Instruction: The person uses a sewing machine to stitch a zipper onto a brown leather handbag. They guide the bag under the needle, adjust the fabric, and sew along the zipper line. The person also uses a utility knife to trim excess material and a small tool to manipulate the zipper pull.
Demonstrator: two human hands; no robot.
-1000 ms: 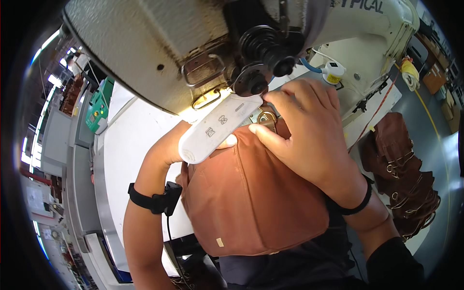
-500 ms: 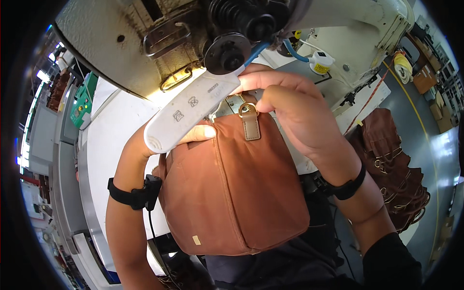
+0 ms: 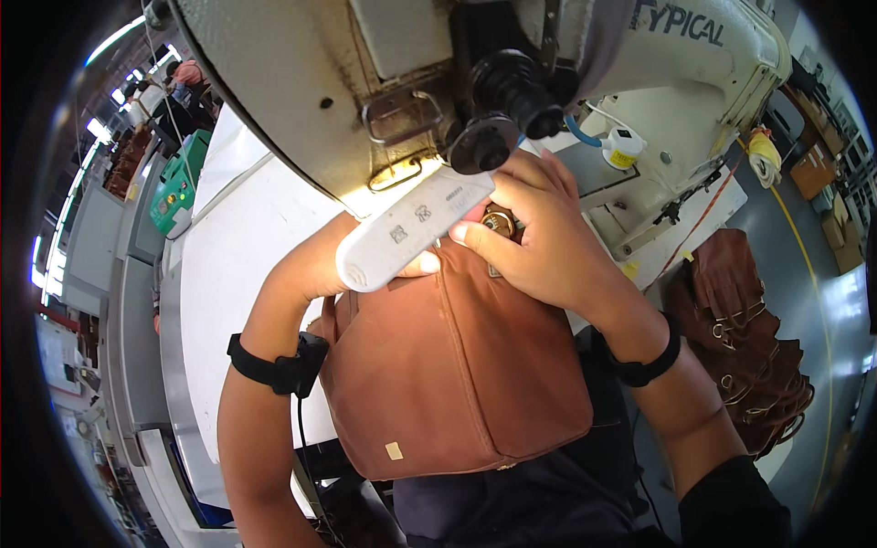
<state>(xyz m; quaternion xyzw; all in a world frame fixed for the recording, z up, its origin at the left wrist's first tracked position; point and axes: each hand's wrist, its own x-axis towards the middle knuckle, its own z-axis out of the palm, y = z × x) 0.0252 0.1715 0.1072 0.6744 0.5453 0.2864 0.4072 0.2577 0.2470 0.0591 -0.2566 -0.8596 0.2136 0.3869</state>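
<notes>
A brown bag [image 3: 402, 374], soft and leather-like with a raised seam down its middle, rests against my lap, its top edge up at the sewing machine [image 3: 301, 73]. My left hand [image 3: 320, 260] grips that top edge on the left. Only its thumb shows beyond a white plastic bar [image 3: 411, 228], which hides the other fingers. My right hand [image 3: 544, 224] is closed on the top edge at the right, thumb in front and fingers reaching behind toward the machine. Beside the right thumb is a gold ring [image 3: 496, 222], its leather tab mostly covered by the hand.
Brown bags with gold hardware [image 3: 740, 338] are piled at the right. A white worktable [image 3: 247, 247] extends left, with a green device [image 3: 178, 187] behind it. A white bottle with a yellow label [image 3: 624, 146] stands by the machine. Further back left, people work.
My right hand has come down from its raised position onto the bag's top edge, covering most of the leather tab. The left thumb stays on the edge. The whole view has shifted slightly.
</notes>
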